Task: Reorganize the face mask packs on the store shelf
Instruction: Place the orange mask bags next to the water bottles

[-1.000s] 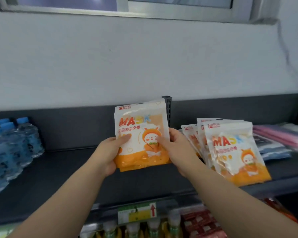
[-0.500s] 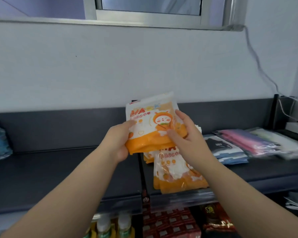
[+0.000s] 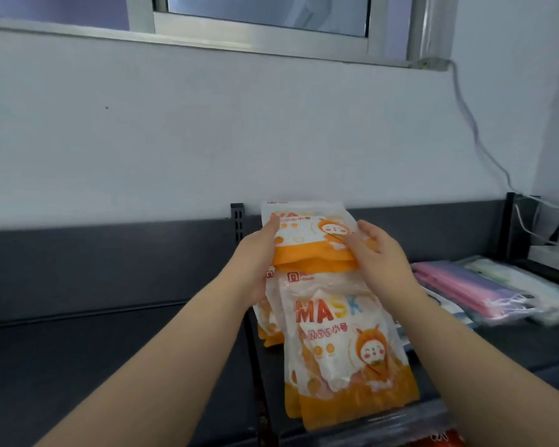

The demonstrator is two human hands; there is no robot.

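Head view. Both bare forearms reach forward to a dark grey shelf [image 3: 110, 366] below a white wall and a window frame [image 3: 259, 33]. The landmark is the black perforated upright post [image 3: 238, 221] at the back of the shelf.

Just right of the post, the held mask pack [image 3: 310, 240], white with an orange bottom band and a cartoon figure, is lifted above the shelf and tilted back. A second orange edge shows directly under its band; whether this belongs to another pack cannot be told.

The left hand [image 3: 259, 262] grips the pack's left edge, with the thumb [image 3: 273, 222] laid on the printed front and the other fingers hidden behind. The right hand [image 3: 380, 256] clamps the right edge, with the thumb [image 3: 352, 245] across the front and the fingers curled round the side.

Below and right of the post, the front mask pack [image 3: 342, 350], printed MASK, lies flat near the shelf's front edge, overlapping further matching packs [image 3: 268, 321] on its post side. Far right of the post lie pink mask packs [image 3: 465, 285] in clear wrap. A grey cable [image 3: 478, 137] runs down the wall above them.
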